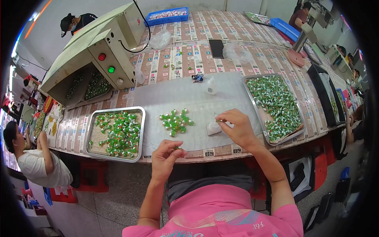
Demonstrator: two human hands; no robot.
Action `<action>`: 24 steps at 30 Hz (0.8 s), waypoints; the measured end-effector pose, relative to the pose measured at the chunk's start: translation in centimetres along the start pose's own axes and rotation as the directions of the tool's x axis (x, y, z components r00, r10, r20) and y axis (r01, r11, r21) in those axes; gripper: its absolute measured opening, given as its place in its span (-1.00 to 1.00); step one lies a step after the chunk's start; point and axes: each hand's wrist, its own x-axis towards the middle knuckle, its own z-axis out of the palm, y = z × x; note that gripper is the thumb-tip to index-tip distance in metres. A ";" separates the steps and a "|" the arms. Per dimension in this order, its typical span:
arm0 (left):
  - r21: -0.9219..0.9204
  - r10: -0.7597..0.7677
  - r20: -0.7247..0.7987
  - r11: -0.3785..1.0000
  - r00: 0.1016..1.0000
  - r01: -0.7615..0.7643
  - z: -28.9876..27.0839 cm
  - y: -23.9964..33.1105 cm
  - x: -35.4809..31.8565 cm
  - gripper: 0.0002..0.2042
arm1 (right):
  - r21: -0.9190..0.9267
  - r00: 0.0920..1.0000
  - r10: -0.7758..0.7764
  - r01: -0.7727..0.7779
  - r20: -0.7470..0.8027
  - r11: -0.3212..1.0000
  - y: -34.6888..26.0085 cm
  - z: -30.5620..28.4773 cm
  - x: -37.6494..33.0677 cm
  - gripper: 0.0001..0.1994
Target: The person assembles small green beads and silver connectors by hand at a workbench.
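Trays: two, left tray, right tray, both full of beads.
Pile: green-and-white beads (too many to count), mid-table.
Left hand: grip pinching one green bead at the table edge.
Right hand: grip pinching a white piece.

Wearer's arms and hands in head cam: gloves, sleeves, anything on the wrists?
Both hands are bare: no gloves on the left hand or the right hand. Forearms are uncovered too, with no watch or band visible. A pink short-sleeved shirt with a pale printed graphic across the front covers only the upper arms.
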 end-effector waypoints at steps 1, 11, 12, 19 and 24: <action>-0.067 -0.062 0.025 0.996 0.998 0.064 0.2 -0.1 -0.2 -0.80 | -0.021 1.000 -0.015 0.015 -0.001 1.000 0.2 0.3 0.0 -0.85; -0.263 -0.087 0.055 0.960 0.995 0.098 3.3 -0.9 -0.6 -0.80 | -0.042 0.998 -0.061 0.060 -0.018 0.997 -0.8 0.5 -0.3 -0.81; -0.311 -0.164 0.064 0.934 0.984 0.176 3.6 -1.0 -0.5 -0.79 | -0.041 0.998 -0.059 0.058 -0.019 0.997 -1.0 0.3 -0.5 -0.81; -0.404 -0.244 0.092 0.877 0.965 0.260 5.7 -2.5 -0.1 -0.79 | 0.361 0.967 0.179 -0.235 0.183 0.902 -2.8 -0.7 -3.5 -0.83; -0.390 -0.245 0.106 0.882 0.964 0.267 7.5 -2.6 0.1 -0.80 | 0.444 0.935 0.241 -0.338 0.261 0.830 -2.5 -1.0 -5.1 -0.82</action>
